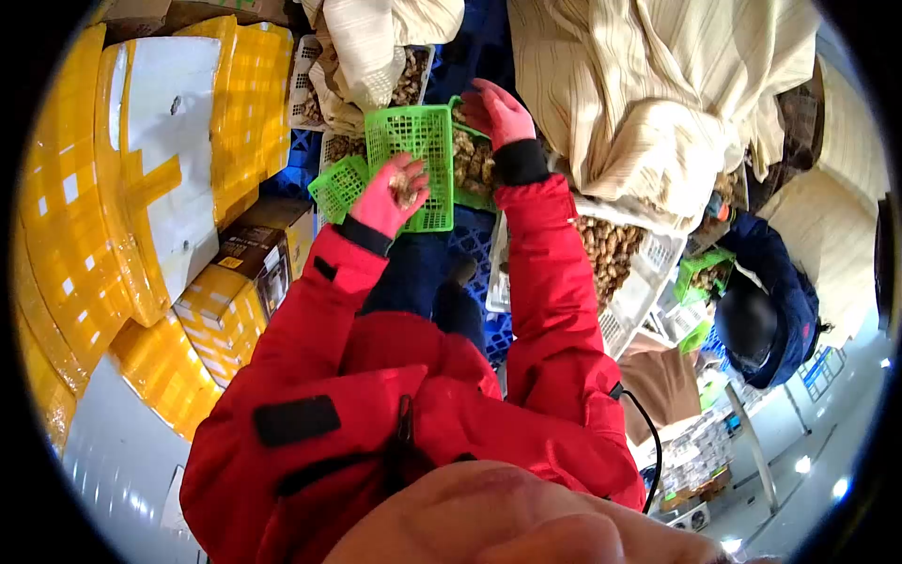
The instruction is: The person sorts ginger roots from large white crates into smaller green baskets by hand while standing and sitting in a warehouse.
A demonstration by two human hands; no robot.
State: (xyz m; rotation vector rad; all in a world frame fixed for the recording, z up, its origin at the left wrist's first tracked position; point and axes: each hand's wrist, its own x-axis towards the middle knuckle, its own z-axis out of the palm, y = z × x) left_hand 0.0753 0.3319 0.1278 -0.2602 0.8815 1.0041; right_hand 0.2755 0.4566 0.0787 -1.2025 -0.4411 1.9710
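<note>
The left hand (383, 202) holds small brown bits (406, 191) in curled fingers, over the left side of the big green basket (439, 141). The right hand (505, 115) is apart, right of that basket, by a green box (473, 200) of brown lumps (473, 164); I cannot tell if it holds anything.

The left hand (387, 197) was cupped palm-up, its fingers half curled, the bent left arm (318, 301) just behind that grip. The right hand (505, 115) reached farther forward, to the grip's right, fingers loosely bent, right arm (552, 273) straighter.
</note>
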